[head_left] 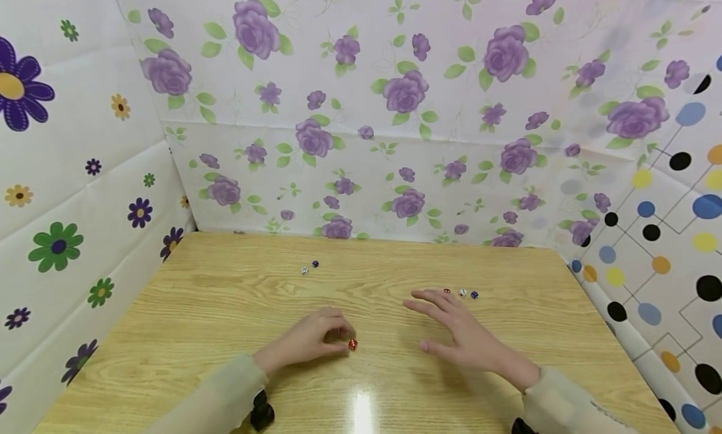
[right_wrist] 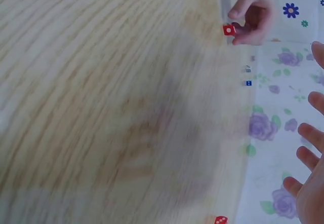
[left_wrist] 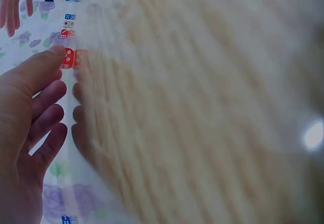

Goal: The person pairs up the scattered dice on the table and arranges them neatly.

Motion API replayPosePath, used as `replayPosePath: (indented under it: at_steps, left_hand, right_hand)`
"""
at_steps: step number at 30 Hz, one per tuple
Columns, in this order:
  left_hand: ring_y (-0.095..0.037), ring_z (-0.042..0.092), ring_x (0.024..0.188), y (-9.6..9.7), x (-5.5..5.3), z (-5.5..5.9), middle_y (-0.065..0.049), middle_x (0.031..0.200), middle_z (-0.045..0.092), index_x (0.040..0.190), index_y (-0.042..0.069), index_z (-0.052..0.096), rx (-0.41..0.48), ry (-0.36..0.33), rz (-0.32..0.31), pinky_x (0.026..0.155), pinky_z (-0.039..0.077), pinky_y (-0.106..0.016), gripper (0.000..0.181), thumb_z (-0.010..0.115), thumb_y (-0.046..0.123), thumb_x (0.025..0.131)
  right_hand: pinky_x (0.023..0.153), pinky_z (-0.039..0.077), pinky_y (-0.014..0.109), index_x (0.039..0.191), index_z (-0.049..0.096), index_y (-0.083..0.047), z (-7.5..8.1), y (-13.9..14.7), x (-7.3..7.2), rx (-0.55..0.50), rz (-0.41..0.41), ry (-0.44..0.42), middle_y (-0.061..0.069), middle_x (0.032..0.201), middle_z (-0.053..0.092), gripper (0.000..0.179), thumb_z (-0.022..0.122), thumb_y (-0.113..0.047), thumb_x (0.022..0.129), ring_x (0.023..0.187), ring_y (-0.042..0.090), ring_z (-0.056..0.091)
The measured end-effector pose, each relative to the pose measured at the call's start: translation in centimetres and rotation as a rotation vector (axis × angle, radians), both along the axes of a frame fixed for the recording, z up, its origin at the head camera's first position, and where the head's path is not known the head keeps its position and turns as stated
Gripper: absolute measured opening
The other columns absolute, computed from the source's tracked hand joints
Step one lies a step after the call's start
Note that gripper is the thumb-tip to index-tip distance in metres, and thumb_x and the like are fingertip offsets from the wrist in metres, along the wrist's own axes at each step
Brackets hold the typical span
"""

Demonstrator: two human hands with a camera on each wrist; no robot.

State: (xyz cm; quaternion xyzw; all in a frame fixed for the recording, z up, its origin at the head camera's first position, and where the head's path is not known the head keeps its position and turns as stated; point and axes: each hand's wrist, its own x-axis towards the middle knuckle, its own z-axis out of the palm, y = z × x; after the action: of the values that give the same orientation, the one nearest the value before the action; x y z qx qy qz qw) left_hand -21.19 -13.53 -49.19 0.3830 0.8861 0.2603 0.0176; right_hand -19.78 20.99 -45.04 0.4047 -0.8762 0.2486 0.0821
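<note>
My left hand point(head_left: 313, 338) is low over the wooden table point(head_left: 237, 296), its fingers curled and its thumb and fingertips at a red die point(head_left: 352, 344). In the left wrist view the thumb tip overlaps the edge of this red die point(left_wrist: 67, 59). My right hand point(head_left: 465, 340) is held above the table to the right, fingers spread and nothing in them. Just beyond its fingertips lie a second red die point(head_left: 447, 290), partly covered by the hand, a white die point(head_left: 463, 292) and a blue die point(head_left: 474, 295) in a row.
Farther back on the left, another white die point(head_left: 304, 270) and another blue die point(head_left: 315, 263) lie close together. A purple-flowered cloth point(head_left: 361, 170) hangs along the back edge, with patterned cloths at both sides. Light glares off the table near the front.
</note>
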Motion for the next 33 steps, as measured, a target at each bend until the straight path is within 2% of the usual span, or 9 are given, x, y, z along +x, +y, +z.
replayPosePath:
  at_steps: [5, 10, 15, 20, 27, 33]
  left_hand:
    - [-0.004, 0.054, 0.089, 0.2, 0.1, -0.2, 0.009, 0.096, 0.064, 0.106, 0.022, 0.072, 0.028, -0.033, 0.016, 0.079, 0.048, -0.021, 0.016, 0.072, 0.025, 0.091]
    - [-0.003, 0.056, 0.088, 0.4, 0.0, -0.3, 0.008, 0.095, 0.065, 0.103, 0.021, 0.072, 0.065, -0.062, 0.011, 0.078, 0.050, -0.020, 0.013, 0.073, 0.022, 0.090]
    - [-0.003, 0.059, 0.085, 0.5, -0.1, -0.5, 0.009, 0.095, 0.066, 0.101, 0.021, 0.072, 0.095, -0.108, 0.011, 0.075, 0.051, -0.018, 0.011, 0.073, 0.020, 0.090]
    - [0.001, 0.058, 0.082, 0.7, 0.0, -0.7, 0.009, 0.093, 0.067, 0.099, 0.021, 0.072, 0.116, -0.124, 0.028, 0.072, 0.050, -0.018, 0.010, 0.073, 0.019, 0.090]
    - [0.005, 0.056, 0.077, 1.0, 0.4, -0.9, 0.007, 0.090, 0.067, 0.097, 0.018, 0.072, 0.173, -0.178, 0.045, 0.070, 0.051, -0.016, 0.008, 0.074, 0.017, 0.089]
    - [0.006, 0.054, 0.073, 1.5, 0.8, -0.8, 0.008, 0.086, 0.066, 0.096, 0.018, 0.072, 0.173, -0.203, 0.070, 0.067, 0.050, -0.016, 0.008, 0.075, 0.020, 0.088]
  right_hand:
    - [0.105, 0.033, 0.068, 0.150, 0.043, -0.026, -0.1, -0.4, 0.2, 0.004, 0.004, 0.013, 0.001, 0.156, 0.040, 0.065, 0.068, -0.038, 0.091, 0.141, 0.031, 0.038]
    - [0.102, 0.037, 0.068, 0.148, 0.046, -0.023, -0.4, -0.7, 0.3, 0.004, 0.001, 0.029, 0.002, 0.153, 0.044, 0.062, 0.066, -0.042, 0.092, 0.138, 0.034, 0.042]
    - [0.101, 0.040, 0.066, 0.146, 0.048, -0.022, -1.0, -0.9, 0.3, 0.008, -0.012, 0.056, 0.002, 0.150, 0.048, 0.064, 0.073, -0.033, 0.089, 0.136, 0.035, 0.044]
    - [0.105, 0.039, 0.063, 0.144, 0.051, -0.021, -1.4, -1.3, 0.5, -0.004, -0.057, 0.049, 0.001, 0.146, 0.051, 0.064, 0.077, -0.027, 0.085, 0.134, 0.031, 0.047]
    - [0.101, 0.047, 0.053, 0.132, 0.061, -0.021, -1.6, -2.5, 1.5, -0.081, -0.165, -0.061, -0.001, 0.134, 0.062, 0.049, 0.077, -0.022, 0.086, 0.125, 0.021, 0.055]
    - [0.096, 0.051, 0.045, 0.120, 0.068, -0.023, -2.0, -3.7, 2.1, -0.077, -0.213, -0.030, -0.006, 0.123, 0.066, 0.036, 0.078, -0.021, 0.085, 0.115, 0.017, 0.059]
